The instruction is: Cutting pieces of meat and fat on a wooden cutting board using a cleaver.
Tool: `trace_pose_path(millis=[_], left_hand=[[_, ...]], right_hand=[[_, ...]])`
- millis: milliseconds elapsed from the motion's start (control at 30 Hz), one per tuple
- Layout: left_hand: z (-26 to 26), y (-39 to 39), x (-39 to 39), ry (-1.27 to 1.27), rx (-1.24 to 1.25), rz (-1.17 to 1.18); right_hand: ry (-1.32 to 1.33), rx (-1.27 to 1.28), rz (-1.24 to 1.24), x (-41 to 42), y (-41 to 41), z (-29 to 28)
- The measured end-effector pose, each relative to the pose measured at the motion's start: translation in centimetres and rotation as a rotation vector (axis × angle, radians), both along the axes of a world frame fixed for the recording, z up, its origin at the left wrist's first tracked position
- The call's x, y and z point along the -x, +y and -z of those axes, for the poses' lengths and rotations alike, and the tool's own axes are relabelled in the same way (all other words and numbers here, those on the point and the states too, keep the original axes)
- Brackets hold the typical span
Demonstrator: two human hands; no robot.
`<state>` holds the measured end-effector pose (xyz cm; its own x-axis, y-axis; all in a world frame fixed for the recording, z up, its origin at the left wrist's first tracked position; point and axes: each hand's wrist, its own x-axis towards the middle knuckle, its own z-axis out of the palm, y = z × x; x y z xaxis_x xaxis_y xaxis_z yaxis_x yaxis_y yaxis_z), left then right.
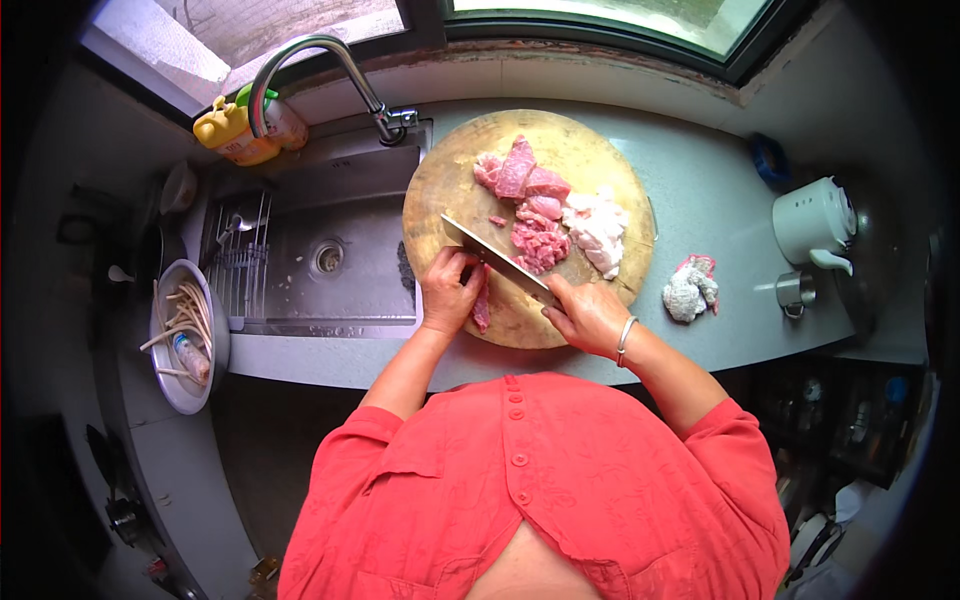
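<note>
A thick round wooden chopping board [442, 180] lies on the counter beside the sink. My right hand [589, 315] grips a cleaver [499, 259], its blade slanting up to the left over the board. At the board's left edge, my left hand [451, 289] is closed on a strip of raw meat [481, 306], close to the blade; the fingertips are partly hidden. Beyond the blade lie larger pieces of raw meat [517, 169], a heap of cut meat [540, 244] and a pile of whitish fat [598, 231]. One small scrap of meat [497, 220] sits apart.
Left of the board is a steel sink [352, 180] with a tap [330, 41] and a wire rack [251, 262]. A basin [219, 337] holds long pale stalks. On the right are a crumpled cloth [686, 291], a metal cup [793, 292] and a white jug [810, 217].
</note>
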<state>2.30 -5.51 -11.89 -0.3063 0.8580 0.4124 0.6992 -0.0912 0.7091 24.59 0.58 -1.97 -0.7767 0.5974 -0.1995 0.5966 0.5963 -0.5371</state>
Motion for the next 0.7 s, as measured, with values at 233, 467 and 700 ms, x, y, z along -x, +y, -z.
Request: trace_pose_path(millis=[233,467,700], left_hand=[[0.4,0.3,0.1,0.063,-0.009,0.028],[-0.5,-0.7,-0.5,0.07,-0.044,-0.002],[-0.6,-0.6,-0.4,0.112,-0.02,0.008]], right_hand=[[0.041,-0.07,0.036,5.9,1.2,2.6],[0.037,0.064,0.094,2.8,1.6,3.2],[0.053,-0.029,0.029,0.3,-0.1,1.4]])
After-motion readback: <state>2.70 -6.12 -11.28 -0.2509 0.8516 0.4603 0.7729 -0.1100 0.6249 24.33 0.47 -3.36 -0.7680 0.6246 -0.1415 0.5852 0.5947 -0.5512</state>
